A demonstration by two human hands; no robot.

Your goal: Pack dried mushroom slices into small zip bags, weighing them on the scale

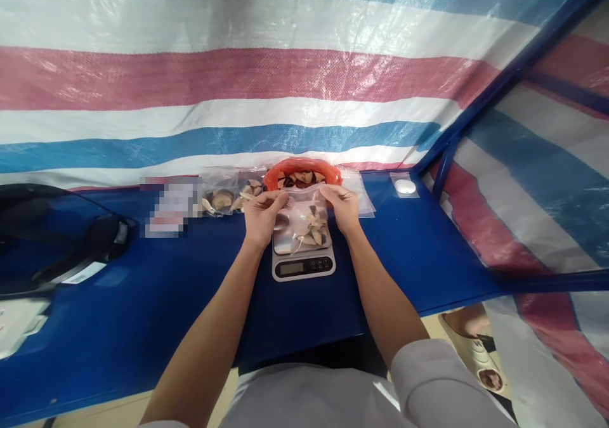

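Observation:
A clear zip bag with several pale and dark dried slices at its lower right hangs over a white digital kitchen scale. My left hand pinches the bag's upper left corner. At the upper right corner, my right hand pinches the bag's top edge. Whether the bag rests on the scale's plate I cannot tell. The scale's display looks blank. Just behind the bag sits an orange-red plastic bag, its mouth spread around more of the dried slices.
Filled clear bags lie left of the hands, beside a blurred-out card. Flat clear bags lie to the right. A white rounded object is farther right on the blue table. A black strapped item occupies the left side.

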